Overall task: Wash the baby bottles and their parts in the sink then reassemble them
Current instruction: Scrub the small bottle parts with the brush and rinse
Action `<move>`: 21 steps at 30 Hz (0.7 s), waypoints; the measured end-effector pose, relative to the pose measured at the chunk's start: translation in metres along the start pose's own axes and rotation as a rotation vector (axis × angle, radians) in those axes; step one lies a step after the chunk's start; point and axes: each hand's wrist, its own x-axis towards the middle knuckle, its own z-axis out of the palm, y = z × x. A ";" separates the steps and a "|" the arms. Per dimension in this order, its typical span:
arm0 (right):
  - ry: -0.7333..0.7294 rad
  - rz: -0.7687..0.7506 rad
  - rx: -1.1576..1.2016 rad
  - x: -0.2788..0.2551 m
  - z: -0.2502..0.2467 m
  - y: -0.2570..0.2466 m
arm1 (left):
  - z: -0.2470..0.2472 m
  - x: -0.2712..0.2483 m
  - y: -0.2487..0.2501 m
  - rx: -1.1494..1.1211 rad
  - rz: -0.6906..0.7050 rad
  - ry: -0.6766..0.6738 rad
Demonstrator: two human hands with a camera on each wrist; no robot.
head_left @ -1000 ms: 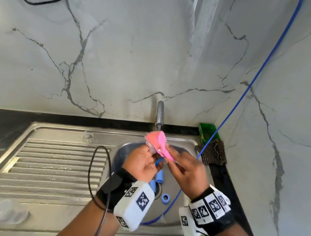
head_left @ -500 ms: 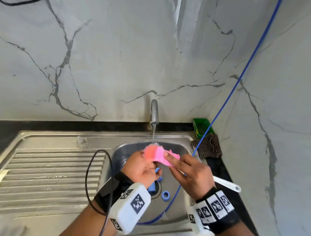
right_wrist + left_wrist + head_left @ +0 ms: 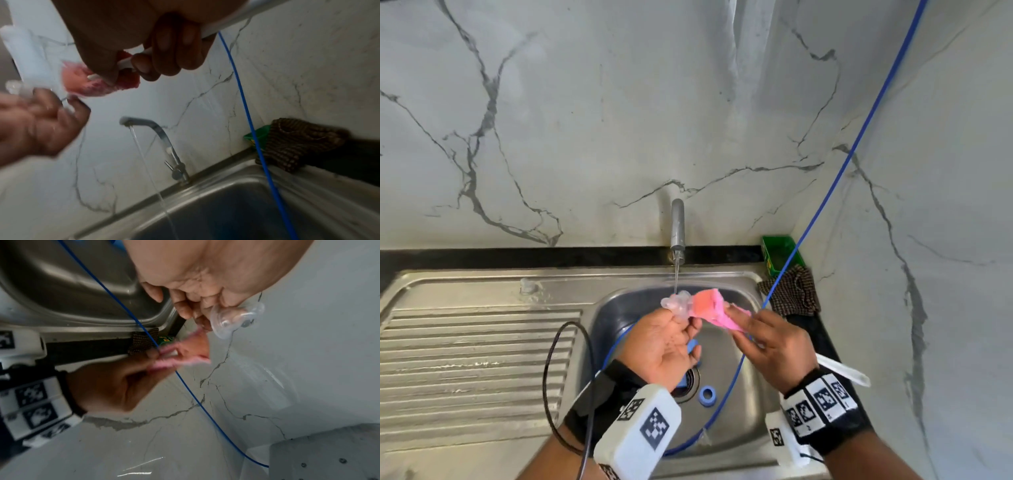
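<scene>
Over the steel sink basin (image 3: pixel 743 404), the left hand (image 3: pixel 664 346) pinches a clear silicone bottle nipple (image 3: pixel 677 303) between thumb and fingertips, the nipple sticking out above and beyond the fingers, right where the thin stream of water (image 3: pixel 676 277) from the tap (image 3: pixel 677 224) comes down. In the left wrist view the nipple (image 3: pixel 236 319) shows its wide flange and dome, gripped at one edge by the curled fingers (image 3: pixel 185 308), with the rest of it free. The right hand (image 3: pixel 774 346) is closed around the white handle (image 3: pixel 842 370) of a bottle brush, whose pink sponge head (image 3: pixel 714 308) lies just beside the nipple, at its right, touching or nearly touching it; the blur leaves that unclear. The right wrist view shows the fingers (image 3: pixel 174 53) wrapped round the handle (image 3: pixel 226 21), with the thumb lying along the sponge head (image 3: pixel 98 82), and the left hand (image 3: pixel 39 123) blurred at the lower left. On the basin floor beneath the hands lie a blue screw ring (image 3: pixel 707 396) near the drain and another blue part (image 3: pixel 693 346), mostly hidden behind the left hand. A blue cable (image 3: pixel 835 178) crosses the basin from the upper right. At the right corner behind the sink sit a green box (image 3: pixel 777 251) and a dark checked cloth (image 3: pixel 794 291). A ribbed drainboard (image 3: pixel 476 359) lies to the left.
</scene>
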 end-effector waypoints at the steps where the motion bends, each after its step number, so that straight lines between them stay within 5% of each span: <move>1: 0.025 0.055 0.026 -0.003 -0.004 0.005 | -0.001 0.002 0.001 0.025 0.022 0.013; 5: 0.173 0.113 0.225 0.017 -0.014 -0.006 | 0.003 0.005 -0.006 0.128 0.067 0.044; 11: -0.056 0.155 0.471 0.034 0.006 -0.044 | 0.011 0.002 -0.012 0.259 0.205 0.117; 16: -0.034 0.295 0.416 0.008 -0.008 -0.009 | -0.004 -0.005 0.006 0.315 0.337 0.150; 21: -0.022 0.264 0.555 0.049 -0.003 -0.051 | -0.001 -0.004 0.006 0.519 0.355 0.078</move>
